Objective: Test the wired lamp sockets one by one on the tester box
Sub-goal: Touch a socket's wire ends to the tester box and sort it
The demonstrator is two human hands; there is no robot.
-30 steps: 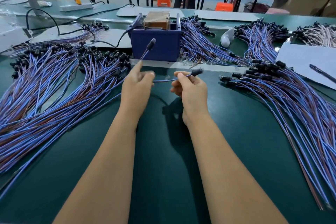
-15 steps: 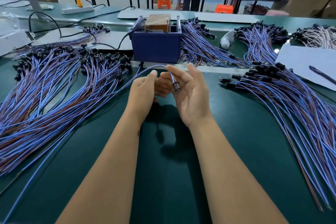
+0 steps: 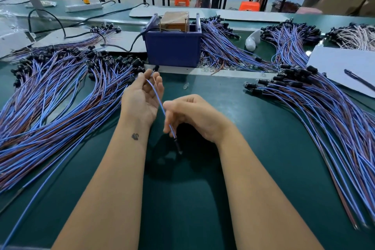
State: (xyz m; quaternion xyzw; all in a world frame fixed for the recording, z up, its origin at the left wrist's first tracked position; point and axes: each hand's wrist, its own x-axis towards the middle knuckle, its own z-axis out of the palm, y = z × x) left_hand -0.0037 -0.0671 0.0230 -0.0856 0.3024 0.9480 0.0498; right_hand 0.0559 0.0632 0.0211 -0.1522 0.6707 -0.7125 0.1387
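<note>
We see bright, even overhead light; soft shadows pool on the worktop (image 3: 263, 148) beneath the hands (image 3: 142, 97). Edges bow outward, and the background blurs slightly.

Wired lamp socket in hand, tester box behind.
Blue-wired lamp socket (image 3: 178, 146) hangs downward; its lead (image 3: 157, 95) runs up toward the blue tester box (image 3: 173, 49), upright on the surface.

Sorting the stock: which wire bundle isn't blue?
The pale pinkish-white bundle at the far right edge; every other bundle is blue and brown.
</note>
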